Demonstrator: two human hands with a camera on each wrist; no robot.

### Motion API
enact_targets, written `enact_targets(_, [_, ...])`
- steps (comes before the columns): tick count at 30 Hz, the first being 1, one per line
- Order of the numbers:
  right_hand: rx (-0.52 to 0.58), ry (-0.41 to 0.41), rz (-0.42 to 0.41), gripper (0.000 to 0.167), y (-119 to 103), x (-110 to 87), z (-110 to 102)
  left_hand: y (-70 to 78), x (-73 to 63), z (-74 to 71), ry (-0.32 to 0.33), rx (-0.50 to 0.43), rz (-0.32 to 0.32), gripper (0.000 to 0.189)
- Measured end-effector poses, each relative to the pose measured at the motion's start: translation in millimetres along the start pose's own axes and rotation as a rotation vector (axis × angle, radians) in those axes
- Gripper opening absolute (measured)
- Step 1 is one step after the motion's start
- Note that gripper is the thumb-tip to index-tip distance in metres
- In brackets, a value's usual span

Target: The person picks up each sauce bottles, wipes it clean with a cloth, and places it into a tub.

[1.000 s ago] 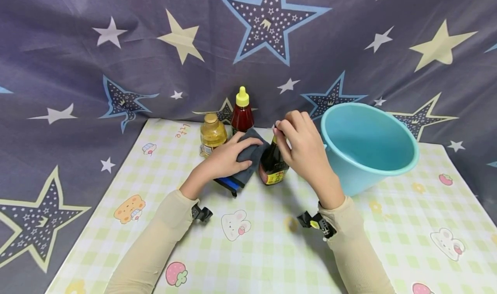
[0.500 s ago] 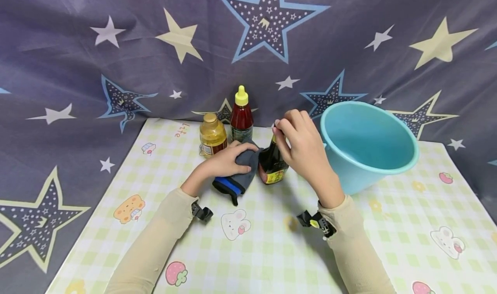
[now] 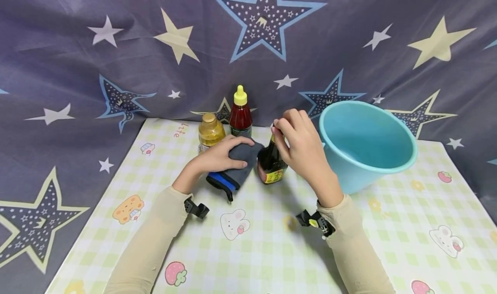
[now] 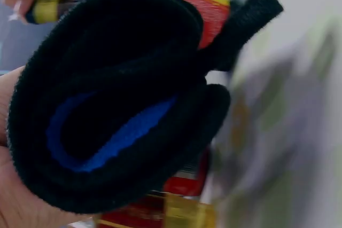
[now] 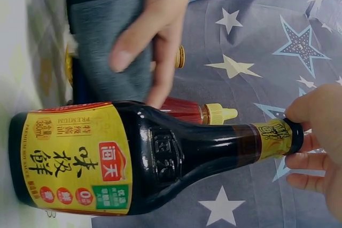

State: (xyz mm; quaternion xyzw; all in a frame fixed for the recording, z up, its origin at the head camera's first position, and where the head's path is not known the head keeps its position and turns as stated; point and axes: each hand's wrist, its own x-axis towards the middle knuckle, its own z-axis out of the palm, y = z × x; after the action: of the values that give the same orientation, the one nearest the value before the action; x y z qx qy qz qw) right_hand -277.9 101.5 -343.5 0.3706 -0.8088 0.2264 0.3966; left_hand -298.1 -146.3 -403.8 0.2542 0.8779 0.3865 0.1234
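My left hand [image 3: 217, 156] grips a folded grey cloth [image 3: 246, 152] with a black edge, a blue band and a short black strap, seen end-on in the left wrist view. The cloth is close to the left side of a dark soy sauce bottle [image 5: 80, 158], whose yellow label shows in the right wrist view. That bottle stands upright on the table. At its top, my right hand [image 3: 304, 149] pinches the black cap [image 5: 297, 136] between thumb and fingers. Behind the cloth stand a red sauce bottle [image 3: 240, 117] with a yellow nozzle cap and a yellow jar [image 3: 211, 134].
A light blue bucket [image 3: 349, 175] stands right of the soy sauce bottle, close to my right hand. The table [image 3: 264, 251] wears a green checked cover with cartoon prints. A dark curtain [image 3: 147, 61] with stars hangs along the table's back edge.
My left hand has shifted the cloth a little beside the soy sauce bottle, first towards me, then left. My right hand stays at the cap, and the bottle keeps its place.
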Motion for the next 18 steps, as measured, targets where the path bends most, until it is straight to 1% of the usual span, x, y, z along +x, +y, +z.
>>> enact_targets(4, [0.0,0.0,-0.005,0.011,0,1.4,-1,9.1,-3.3,-9.4,0.057,-0.073,0.034,0.057])
enact_targets(9, [-0.009,-0.008,-0.014,0.011,1,2.5,-2,22.8,-6.5,-15.2,0.123,-0.176,0.039,0.057])
enact_targets(13, [-0.021,-0.033,-0.015,0.009,1,2.7,-3,32.8,-7.0,-12.2,0.184,-0.241,0.051,0.057])
enact_targets(18, [-0.015,-0.082,0.008,0.01,-1,0.4,-5,38.8,-5.0,0.2,0.268,-0.289,0.082,0.058])
